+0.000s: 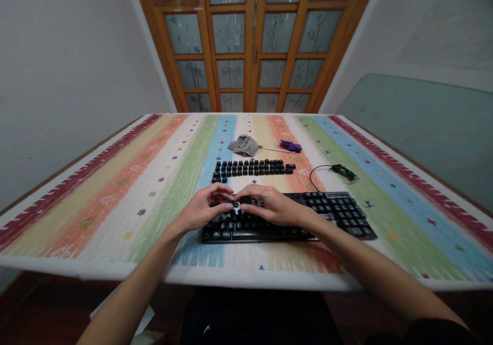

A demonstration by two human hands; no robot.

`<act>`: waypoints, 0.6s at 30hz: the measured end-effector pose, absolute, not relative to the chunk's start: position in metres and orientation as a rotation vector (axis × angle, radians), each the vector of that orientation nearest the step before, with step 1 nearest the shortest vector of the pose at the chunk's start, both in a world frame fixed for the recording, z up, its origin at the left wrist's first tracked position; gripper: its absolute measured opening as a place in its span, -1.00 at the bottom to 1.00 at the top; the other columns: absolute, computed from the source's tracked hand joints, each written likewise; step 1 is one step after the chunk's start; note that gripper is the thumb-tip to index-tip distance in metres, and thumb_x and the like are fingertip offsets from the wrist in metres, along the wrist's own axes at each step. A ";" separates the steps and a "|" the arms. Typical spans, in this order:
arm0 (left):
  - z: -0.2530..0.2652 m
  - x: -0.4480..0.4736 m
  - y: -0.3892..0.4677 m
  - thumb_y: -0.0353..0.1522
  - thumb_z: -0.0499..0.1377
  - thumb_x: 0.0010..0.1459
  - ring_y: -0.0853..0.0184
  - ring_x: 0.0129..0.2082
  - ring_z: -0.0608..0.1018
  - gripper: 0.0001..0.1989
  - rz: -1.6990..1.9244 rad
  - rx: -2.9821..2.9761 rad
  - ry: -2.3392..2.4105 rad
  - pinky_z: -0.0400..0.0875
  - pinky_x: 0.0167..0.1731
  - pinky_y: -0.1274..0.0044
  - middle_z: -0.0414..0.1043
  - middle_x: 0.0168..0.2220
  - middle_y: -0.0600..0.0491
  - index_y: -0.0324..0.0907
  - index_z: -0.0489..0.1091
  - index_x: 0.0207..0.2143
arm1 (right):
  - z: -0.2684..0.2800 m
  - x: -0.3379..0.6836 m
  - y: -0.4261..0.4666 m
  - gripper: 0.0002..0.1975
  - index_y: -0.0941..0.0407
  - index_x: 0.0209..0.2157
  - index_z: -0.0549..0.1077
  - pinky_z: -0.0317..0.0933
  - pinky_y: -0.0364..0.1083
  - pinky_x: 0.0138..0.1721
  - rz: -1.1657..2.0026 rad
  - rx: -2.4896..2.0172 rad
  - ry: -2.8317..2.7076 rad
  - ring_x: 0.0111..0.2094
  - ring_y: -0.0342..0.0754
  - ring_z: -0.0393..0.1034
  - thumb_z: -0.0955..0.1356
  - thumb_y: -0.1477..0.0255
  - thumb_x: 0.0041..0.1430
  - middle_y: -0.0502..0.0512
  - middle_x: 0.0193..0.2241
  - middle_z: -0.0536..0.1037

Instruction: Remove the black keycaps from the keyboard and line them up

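Note:
A black full-size keyboard (269, 233) lies near the front of the table. Over its upper left part, my left hand (206, 204) and my right hand (271, 205) meet with bent fingers. Between their thumbs and fingertips shows a small black keycap (236, 205), pinched from both sides. A pale patch lies just below it; what it is I cannot make out. My hands hide the keys under them. Behind the keyboard, loose black keycaps (254, 169) stand in rows, with a few set apart at the left end.
Farther back lie a crumpled grey cloth (244, 145), a thin rod (275, 150) and a purple bundle (290, 146). The keyboard's coiled cable (342, 171) rests at the right. A striped cloth (154, 201) covers the table. Wooden glazed doors (252, 52) stand beyond it.

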State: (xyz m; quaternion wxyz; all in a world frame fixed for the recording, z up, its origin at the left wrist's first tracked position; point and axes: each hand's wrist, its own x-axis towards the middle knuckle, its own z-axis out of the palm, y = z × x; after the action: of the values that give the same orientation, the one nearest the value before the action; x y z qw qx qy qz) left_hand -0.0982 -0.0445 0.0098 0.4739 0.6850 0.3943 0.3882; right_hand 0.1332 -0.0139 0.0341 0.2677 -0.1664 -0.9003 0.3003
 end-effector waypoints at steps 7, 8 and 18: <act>0.015 -0.087 -0.046 -0.33 0.34 0.06 0.30 -0.21 0.57 -0.63 0.986 1.788 0.989 0.49 -0.13 0.40 0.49 -0.22 0.00 -0.20 0.35 -0.09 | 0.026 0.142 -0.016 -0.73 0.10 0.02 0.47 0.34 -0.03 -0.02 0.838 -0.482 -2.350 -0.07 -0.05 0.47 0.33 0.49 0.30 0.15 -0.08 0.58; 0.015 -0.086 -0.046 -0.34 0.33 0.07 0.30 -0.21 0.57 -0.63 0.990 1.791 0.983 0.50 -0.12 0.39 0.50 -0.22 0.00 -0.20 0.35 -0.08 | 0.026 0.144 -0.017 -0.73 0.10 0.02 0.47 0.34 -0.03 -0.02 0.839 -0.481 -2.340 -0.07 -0.05 0.48 0.33 0.49 0.30 0.15 -0.08 0.59; 0.016 -0.074 -0.050 -0.38 0.24 0.18 0.34 -0.26 0.59 -0.86 1.187 2.089 1.127 0.55 -0.18 0.47 0.50 -0.19 -0.01 -0.20 0.44 -0.19 | 0.027 0.147 -0.020 -0.78 0.13 -0.06 0.50 0.36 -0.05 -0.10 0.839 -0.605 -2.198 -0.15 -0.04 0.50 0.33 0.45 0.29 0.15 -0.15 0.60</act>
State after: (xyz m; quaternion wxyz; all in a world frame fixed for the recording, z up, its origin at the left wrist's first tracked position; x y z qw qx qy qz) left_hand -0.0740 -0.0501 0.0162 0.2414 0.7639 0.4121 0.4340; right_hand 0.1472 -0.0197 0.0270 0.3486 -0.2334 -0.8480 0.3238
